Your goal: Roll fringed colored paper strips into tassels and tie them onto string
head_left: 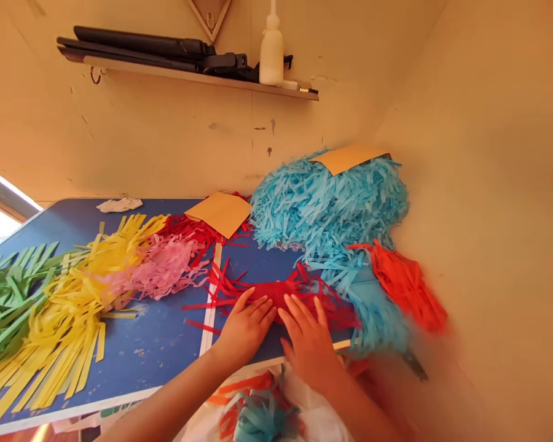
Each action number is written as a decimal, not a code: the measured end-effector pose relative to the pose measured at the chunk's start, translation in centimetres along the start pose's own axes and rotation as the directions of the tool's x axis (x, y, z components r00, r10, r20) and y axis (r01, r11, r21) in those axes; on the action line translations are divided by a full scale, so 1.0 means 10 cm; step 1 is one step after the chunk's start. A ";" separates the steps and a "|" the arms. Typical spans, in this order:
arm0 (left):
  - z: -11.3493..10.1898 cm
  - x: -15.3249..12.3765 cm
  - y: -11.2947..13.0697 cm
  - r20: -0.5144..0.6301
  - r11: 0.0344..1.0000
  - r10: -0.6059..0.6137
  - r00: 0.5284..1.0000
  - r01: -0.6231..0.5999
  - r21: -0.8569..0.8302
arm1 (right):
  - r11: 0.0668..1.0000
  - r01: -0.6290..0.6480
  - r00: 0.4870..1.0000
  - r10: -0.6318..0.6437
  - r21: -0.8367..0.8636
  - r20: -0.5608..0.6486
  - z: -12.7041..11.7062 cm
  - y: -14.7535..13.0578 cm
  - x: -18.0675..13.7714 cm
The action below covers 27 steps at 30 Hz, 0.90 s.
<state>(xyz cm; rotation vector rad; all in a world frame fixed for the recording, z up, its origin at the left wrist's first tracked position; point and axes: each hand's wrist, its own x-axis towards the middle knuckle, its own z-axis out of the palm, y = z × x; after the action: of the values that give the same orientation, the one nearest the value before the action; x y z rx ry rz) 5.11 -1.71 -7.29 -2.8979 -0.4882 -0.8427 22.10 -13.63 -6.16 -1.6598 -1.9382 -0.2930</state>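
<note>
A sheet of dark red tissue paper [276,293] with fringed strips at both ends lies on the blue table near its front edge. My left hand [246,322] rests flat on the sheet's left part, fingers stretched out. On the right part my right hand [306,331] lies the same way, its fingers spread and pointing inward. The fingertips of both hands almost meet on the solid middle band. Light blue fringed paper [378,313] spreads just to the right of the red strips, partly over the table corner.
The blue table [152,344] holds green [16,294], yellow [74,307] and pink fringes [166,267] at left. Orange cards lie on a red bundle [219,215] and a big light blue heap [332,202]. Orange-red fringe [408,285] hangs right. A wall shelf [188,75] bears a white bottle [271,52].
</note>
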 end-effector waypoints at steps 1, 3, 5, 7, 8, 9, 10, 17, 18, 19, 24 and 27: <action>0.01 0.02 0.00 0.015 1.000 -0.012 1.000 0.012 -0.003 | 0.999 0.037 0.999 -0.037 0.007 -0.021 0.13 0.00 0.08; -0.01 0.01 -0.06 0.082 0.997 -0.068 0.994 0.066 0.028 | 0.995 0.097 0.992 -0.094 0.035 -0.084 0.34 0.09 0.18; -0.10 -0.07 -0.19 0.169 0.986 -0.154 0.974 0.140 0.091 | 0.985 0.159 0.985 -0.154 0.071 -0.081 0.45 0.22 0.18; -0.26 -0.22 -0.35 0.227 0.966 -0.241 0.944 0.211 0.150 | 0.974 0.200 0.980 -0.196 0.106 -0.045 0.47 0.31 0.13; -0.37 -0.31 -0.42 0.242 0.953 -0.283 0.928 0.245 0.177 | 0.969 0.211 0.978 -0.208 0.129 -0.034 0.46 0.32 0.10; -0.49 -0.39 -0.48 0.249 0.935 -0.332 0.910 0.282 0.214 | 0.963 0.218 0.976 -0.216 0.157 -0.027 0.44 0.32 0.08; -0.61 -0.45 -0.50 0.235 0.908 -0.389 0.891 0.327 0.263 | 0.957 0.223 0.975 -0.223 0.184 -0.024 0.42 0.30 0.06; -0.80 -0.38 0.18 0.164 0.964 -0.263 0.951 0.251 0.091 | 0.941 0.187 0.969 -0.225 0.283 0.104 0.26 0.10 0.13; -0.69 -0.36 0.30 0.133 0.968 -0.249 0.959 0.244 0.058 | 0.940 0.188 0.966 -0.230 0.285 0.120 0.25 0.09 0.13; -0.57 -0.36 0.39 0.117 0.962 -0.274 0.955 0.272 0.035 | 0.939 0.187 0.964 -0.233 0.289 0.131 0.24 0.08 0.12; -0.25 -0.54 0.38 0.071 0.903 -0.406 0.911 0.411 -0.126 | 0.932 0.036 0.972 -0.116 0.361 0.204 0.21 0.17 0.06; -0.34 -0.58 0.23 0.106 0.851 -0.482 0.870 0.493 -0.179 | 0.910 -0.186 0.945 0.062 0.371 0.322 0.18 0.20 0.12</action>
<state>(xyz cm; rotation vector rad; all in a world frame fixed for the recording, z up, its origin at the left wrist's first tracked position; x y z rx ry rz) -0.50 -6.11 -7.52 -3.0264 -1.2587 -0.9067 23.43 -11.27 -7.36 -1.6082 -1.9279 0.4102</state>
